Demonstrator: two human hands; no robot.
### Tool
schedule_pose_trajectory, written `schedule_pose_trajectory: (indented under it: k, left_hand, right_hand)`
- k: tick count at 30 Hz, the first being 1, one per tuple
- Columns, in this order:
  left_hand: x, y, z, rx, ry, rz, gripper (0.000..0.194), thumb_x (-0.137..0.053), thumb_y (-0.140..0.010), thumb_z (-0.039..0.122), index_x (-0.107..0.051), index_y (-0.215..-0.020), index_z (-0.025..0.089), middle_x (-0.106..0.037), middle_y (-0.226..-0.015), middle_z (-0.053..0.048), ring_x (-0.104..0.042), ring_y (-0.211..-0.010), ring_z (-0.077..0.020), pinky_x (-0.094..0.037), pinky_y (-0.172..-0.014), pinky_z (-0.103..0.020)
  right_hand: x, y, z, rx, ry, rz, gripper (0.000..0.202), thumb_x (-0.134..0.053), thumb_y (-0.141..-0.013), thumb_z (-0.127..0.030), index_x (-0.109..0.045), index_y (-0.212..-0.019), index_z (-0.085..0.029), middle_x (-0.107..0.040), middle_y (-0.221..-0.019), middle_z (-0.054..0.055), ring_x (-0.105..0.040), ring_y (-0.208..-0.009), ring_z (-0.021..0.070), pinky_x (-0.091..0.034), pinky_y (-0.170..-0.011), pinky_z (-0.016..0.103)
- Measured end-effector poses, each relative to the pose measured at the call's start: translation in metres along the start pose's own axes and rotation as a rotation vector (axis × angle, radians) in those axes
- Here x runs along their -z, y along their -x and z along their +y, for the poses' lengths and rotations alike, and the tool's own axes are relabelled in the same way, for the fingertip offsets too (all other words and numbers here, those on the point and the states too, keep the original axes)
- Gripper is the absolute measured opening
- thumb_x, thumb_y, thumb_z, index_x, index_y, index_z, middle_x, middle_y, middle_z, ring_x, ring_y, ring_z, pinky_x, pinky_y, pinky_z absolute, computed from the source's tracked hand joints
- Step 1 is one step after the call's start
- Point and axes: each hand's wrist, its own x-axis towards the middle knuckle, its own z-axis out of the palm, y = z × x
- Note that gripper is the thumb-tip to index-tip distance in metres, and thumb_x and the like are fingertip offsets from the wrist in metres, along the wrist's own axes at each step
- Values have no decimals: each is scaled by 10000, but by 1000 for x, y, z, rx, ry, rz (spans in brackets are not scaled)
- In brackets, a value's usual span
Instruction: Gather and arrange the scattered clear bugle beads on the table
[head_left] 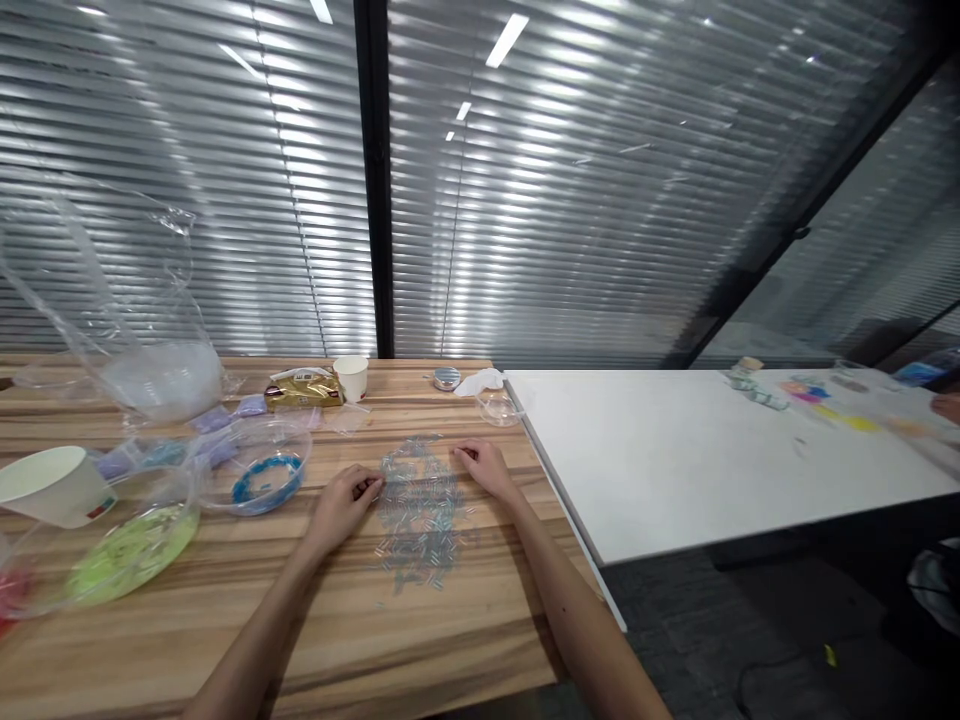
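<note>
A spread of tiny clear and bluish tube-shaped beads (424,510) lies loose on the wood-grain table (420,650) between my hands. My left hand (341,508) is at the left edge of the beads, fingers curled and pressed to the thumb. At the upper right edge of the spread, my right hand (487,467) has thumb and fingertips together in a pinch. Anything inside either pinch is too small to make out. Left of my left hand stands a clear plastic bowl (300,450) with a ring of blue beads (268,483) in it.
Farther left are a bowl of yellow-green material (135,555), a paper cup lying tilted (56,487) and a large clear bag (161,375). Behind sit a gold packet (304,390), a white cup (351,378), a round tin (446,378) and a small clear dish (498,408). A white table (675,450) adjoins at right.
</note>
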Motion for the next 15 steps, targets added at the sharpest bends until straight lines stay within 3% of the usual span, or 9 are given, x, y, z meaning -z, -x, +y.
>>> schedule_pose_trajectory:
  k: [15]
  left_hand:
    - [-1,-1,-1,12,9,1,334,-474,-820,439,-674,-838,173,-662,-858,-87,-602,-787,-229,-459,-714,-330]
  right_hand:
    - [-2,-2,3,-16,18,-10,214,-505,-864,-200,-707,-927,-173,-675,-965,27,-618,-880,168,-459,-795,245]
